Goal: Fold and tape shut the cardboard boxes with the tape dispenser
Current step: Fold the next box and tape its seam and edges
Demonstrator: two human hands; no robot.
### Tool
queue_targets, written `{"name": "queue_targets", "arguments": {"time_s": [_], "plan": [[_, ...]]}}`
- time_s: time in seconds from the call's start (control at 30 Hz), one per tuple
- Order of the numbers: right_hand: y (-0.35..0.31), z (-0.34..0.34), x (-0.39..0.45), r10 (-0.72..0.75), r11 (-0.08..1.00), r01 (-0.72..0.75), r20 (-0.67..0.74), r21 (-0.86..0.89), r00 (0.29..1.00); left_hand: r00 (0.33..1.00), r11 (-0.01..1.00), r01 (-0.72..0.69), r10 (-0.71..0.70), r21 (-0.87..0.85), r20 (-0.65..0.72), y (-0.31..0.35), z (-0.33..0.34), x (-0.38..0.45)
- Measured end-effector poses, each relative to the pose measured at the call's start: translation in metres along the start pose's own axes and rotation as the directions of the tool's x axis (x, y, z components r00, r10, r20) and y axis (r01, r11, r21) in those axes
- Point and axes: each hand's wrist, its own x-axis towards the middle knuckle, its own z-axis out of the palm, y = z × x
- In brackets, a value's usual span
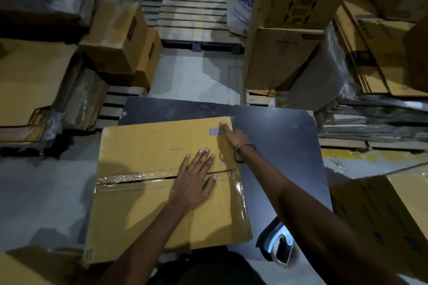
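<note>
Tape dispenser (pixel 281 249) nearest, lying on dark table (pixel 278 127) at near right, just right of the box; only 1 seen, partly under the right forearm. Which way it points, can't tell.

1 cardboard box (pixel 148 150) on the table, left of centre, near-left corner hanging past table edge. Long axis runs near-to-far, tilted slightly. Flap seam crosses it left-right, w/ clear tape (pixel 129 178) on the left stretch of seam; more clear film down the right edge.

2 hands, both on box top. Left hand (pixel 196 180) flat, fingers straight & spread, palm pressing across seam right of centre; grips nothing. Right hand (pixel 234 136) reaches to far-right corner, fingertips touching by the blue barcode print (pixel 214 131); fingers extended, nothing held. Bangle (pixel 243 149) on right wrist.

Around: stacked cartons left & right, 1 marked "THIS SIDE UP" (pixel 301 4) far right; wooden pallet (pixel 194 11) far centre; flattened cardboard stack (pixel 370 58) right.
</note>
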Motion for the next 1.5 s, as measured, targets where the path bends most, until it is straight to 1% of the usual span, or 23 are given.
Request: {"name": "queue_targets", "arguments": {"time_s": [0.03,0.1,0.13,0.17,0.23,0.27,0.33,0.4,0.5,0.63,0.7,0.77,0.83,0.93,1.0,1.07,1.17,1.23,1.3,1.4,1.47,1.5], "plan": [[-0.004,-0.005,0.005,-0.020,1.000,0.021,-0.032,0.017,0.999,1.000,1.000,-0.002,0.002,-0.005,0.000,0.000,0.000,0.000],[-0.014,-0.010,0.010,-0.125,0.990,0.130,-0.099,0.053,0.987,1.000,1.000,-0.001,0.001,-0.016,0.000,0.001,-0.002,0.000],[-0.016,-0.011,0.013,-0.181,0.982,0.186,-0.106,0.039,0.978,1.000,1.000,0.002,-0.002,-0.018,0.006,0.002,-0.003,0.000],[-0.016,-0.009,0.015,-0.200,0.980,0.201,-0.099,0.004,0.975,1.000,1.000,0.003,-0.003,-0.011,0.012,0.002,-0.004,0.000],[-0.009,-0.003,0.019,-0.199,0.980,0.195,-0.116,-0.040,0.973,1.000,1.000,0.002,-0.002,0.012,0.018,0.003,-0.004,-0.001],[-0.004,0.001,0.018,-0.201,0.980,0.199,-0.141,-0.026,0.969,1.000,1.000,0.003,-0.004,0.021,0.025,0.003,-0.004,-0.001],[0.007,0.010,0.011,-0.213,0.973,0.227,-0.209,0.048,0.954,0.999,0.999,0.009,-0.010,0.035,0.037,0.003,-0.003,0.000],[0.013,0.017,0.003,-0.217,0.961,0.249,-0.234,0.117,0.948,0.999,0.999,0.011,-0.013,0.041,0.039,0.003,-0.002,0.000],[0.012,0.017,-0.005,-0.209,0.969,0.232,-0.223,0.082,0.952,0.999,1.000,0.007,-0.008,0.029,0.049,0.003,-0.001,0.000],[0.011,0.002,-0.028,-0.223,0.974,0.227,-0.119,0.021,0.968,0.998,0.999,0.009,-0.011,0.034,0.061,0.002,0.000,0.001],[0.019,-0.001,-0.050,-0.199,0.980,0.198,-0.092,-0.019,0.976,0.998,0.999,0.004,-0.006,0.034,0.055,0.002,0.001,0.001],[0.036,0.009,-0.081,-0.140,0.990,0.138,-0.105,-0.020,0.985,0.999,1.000,-0.001,0.000,0.027,0.037,0.002,0.002,0.000],[0.055,0.025,-0.118,-0.134,0.991,0.131,-0.126,-0.029,0.983,1.000,1.000,-0.007,0.007,0.009,0.025,0.002,0.003,0.002],[0.076,0.038,-0.146,-0.100,0.989,0.076,-0.195,-0.126,0.976,1.000,1.000,-0.009,0.009,0.002,0.030,0.007,0.005,0.010],[0.078,0.031,-0.135,-0.098,0.979,0.046,-0.257,-0.201,0.961,1.000,1.000,-0.010,0.010,-0.018,0.029,0.012,0.007,0.023],[0.078,0.016,-0.116,-0.141,0.959,0.059,-0.287,-0.276,0.947,0.999,0.998,0.001,0.001,-0.062,0.042,0.017,0.011,0.045],[0.082,-0.017,-0.078,-0.175,0.941,0.083,-0.264,-0.327,0.948,0.991,0.993,0.006,0.010,-0.117,0.132,0.029,0.008,0.087],[0.081,-0.046,-0.054,-0.196,0.922,0.097,-0.235,-0.375,0.952,0.978,0.990,-0.038,0.065,-0.135,0.199,0.038,0.003,0.107],[0.077,-0.070,-0.039,-0.213,0.892,0.097,-0.222,-0.441,0.952,0.968,0.986,-0.089,0.118,-0.138,0.220,0.047,0.001,0.108],[0.072,-0.087,-0.032,-0.193,0.865,0.053,-0.232,-0.499,0.953,0.979,0.990,-0.119,0.130,-0.074,0.156,0.052,0.007,0.081],[0.072,-0.085,-0.040,-0.185,0.878,0.037,-0.266,-0.476,0.946,0.988,0.992,-0.109,0.115,-0.061,0.101,0.049,0.012,0.066],[0.078,-0.082,-0.051,-0.188,0.897,0.037,-0.306,-0.440,0.933,0.989,0.992,-0.114,0.119,-0.062,0.084,0.049,0.015,0.062]]}}
